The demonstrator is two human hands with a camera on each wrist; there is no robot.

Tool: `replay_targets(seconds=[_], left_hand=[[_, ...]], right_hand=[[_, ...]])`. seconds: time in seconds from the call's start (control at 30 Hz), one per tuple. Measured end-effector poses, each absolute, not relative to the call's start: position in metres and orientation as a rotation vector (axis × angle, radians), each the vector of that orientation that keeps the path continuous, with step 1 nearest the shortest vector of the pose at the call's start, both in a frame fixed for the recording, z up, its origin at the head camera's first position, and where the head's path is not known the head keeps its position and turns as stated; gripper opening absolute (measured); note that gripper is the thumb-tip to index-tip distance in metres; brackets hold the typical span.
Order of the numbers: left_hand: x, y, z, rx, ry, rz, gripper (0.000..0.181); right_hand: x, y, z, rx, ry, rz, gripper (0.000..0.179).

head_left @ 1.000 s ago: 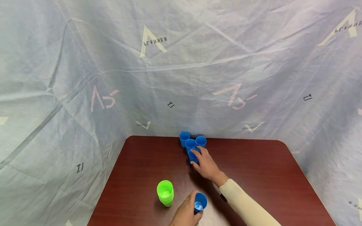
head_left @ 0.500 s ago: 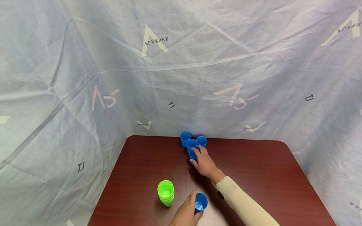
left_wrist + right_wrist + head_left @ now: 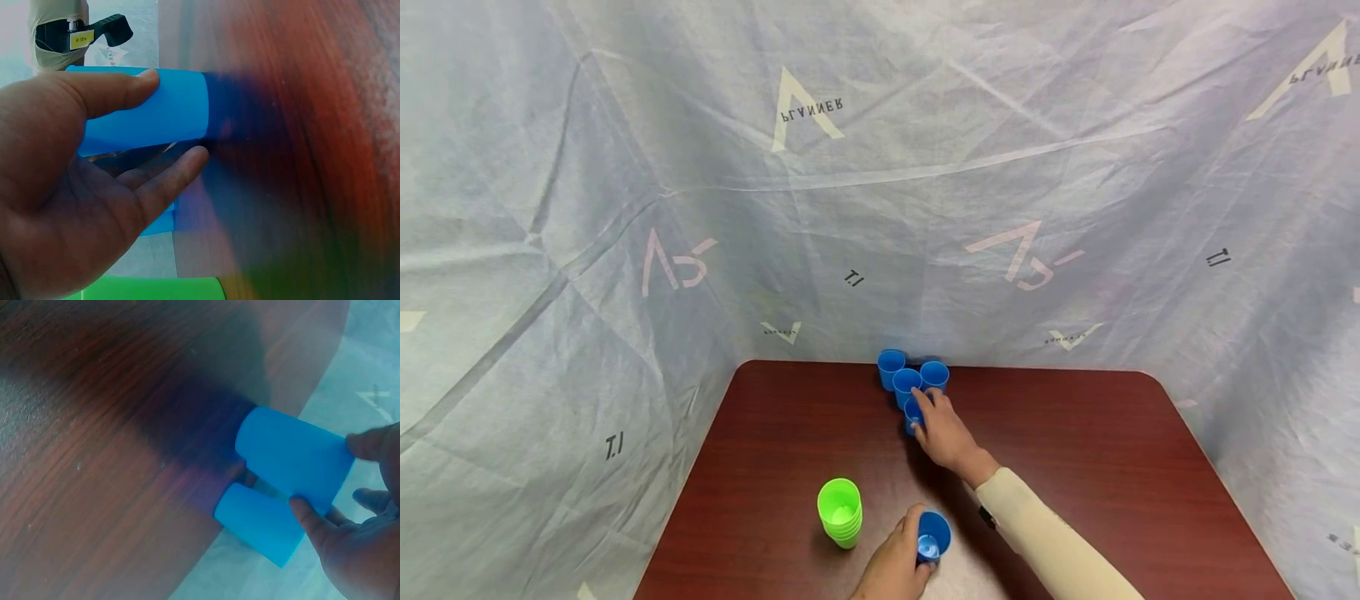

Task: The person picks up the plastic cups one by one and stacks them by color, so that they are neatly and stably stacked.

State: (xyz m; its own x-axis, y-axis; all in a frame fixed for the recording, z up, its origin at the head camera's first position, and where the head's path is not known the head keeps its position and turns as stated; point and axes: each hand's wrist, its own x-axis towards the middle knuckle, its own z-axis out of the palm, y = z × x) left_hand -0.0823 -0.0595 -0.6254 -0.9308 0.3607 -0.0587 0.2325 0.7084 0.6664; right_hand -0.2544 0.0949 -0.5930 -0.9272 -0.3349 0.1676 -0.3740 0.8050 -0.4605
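Gripping a round blue plastic cup (image 3: 937, 533), our left hand (image 3: 892, 560) is beside the lime-green plastic cup stack (image 3: 841, 517). Our right hand (image 3: 949, 435) pinches the front blue plastic cup (image 3: 912, 413) of four toward the back of the red-brown wooden table (image 3: 1067, 458).

Near blue cup (image 3: 936, 530): plain, smooth-walled, upright, mouth upward, inner base visible; positioned at the near middle of the bench (image 3: 760, 450), gripped at its side by the left hand (image 3: 893, 557). Front blue cup (image 3: 911, 417): matching colour, tapering towards its base, mouth upward; located farther back, pinched by the right hand (image 3: 947, 433), rim partly hidden.
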Motion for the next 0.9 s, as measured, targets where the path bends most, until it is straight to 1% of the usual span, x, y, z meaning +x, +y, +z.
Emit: replay_targets(seconds=[0.1,0.17,0.43,0.6,0.77,0.9], left_hand=[[-0.084,-0.059,-0.626,0.443,2.684,1.031,0.08],[-0.085,-0.058,-0.627,0.423,2.659,1.037,0.079],[-0.087,-0.058,-0.628,0.362,2.637,1.044,0.079],[-0.085,-0.057,-0.625,0.31,2.632,1.07,0.079],[-0.085,-0.054,-0.622,0.257,2.596,1.101,0.084],[-0.085,-0.055,-0.624,0.278,2.606,1.106,0.08]], right_hand=[[-0.25,0.1,-0.59,0.548,-2.914,0.821,0.073],[-0.247,0.103,-0.587,0.542,-2.909,0.847,0.073],[-0.235,0.109,-0.573,0.506,-2.849,0.908,0.06],[-0.228,0.108,-0.566,0.498,-2.826,0.906,0.058],[-0.215,0.114,-0.561,0.497,-2.791,0.959,0.056],[-0.204,0.119,-0.561,0.504,-2.792,0.949,0.056]])
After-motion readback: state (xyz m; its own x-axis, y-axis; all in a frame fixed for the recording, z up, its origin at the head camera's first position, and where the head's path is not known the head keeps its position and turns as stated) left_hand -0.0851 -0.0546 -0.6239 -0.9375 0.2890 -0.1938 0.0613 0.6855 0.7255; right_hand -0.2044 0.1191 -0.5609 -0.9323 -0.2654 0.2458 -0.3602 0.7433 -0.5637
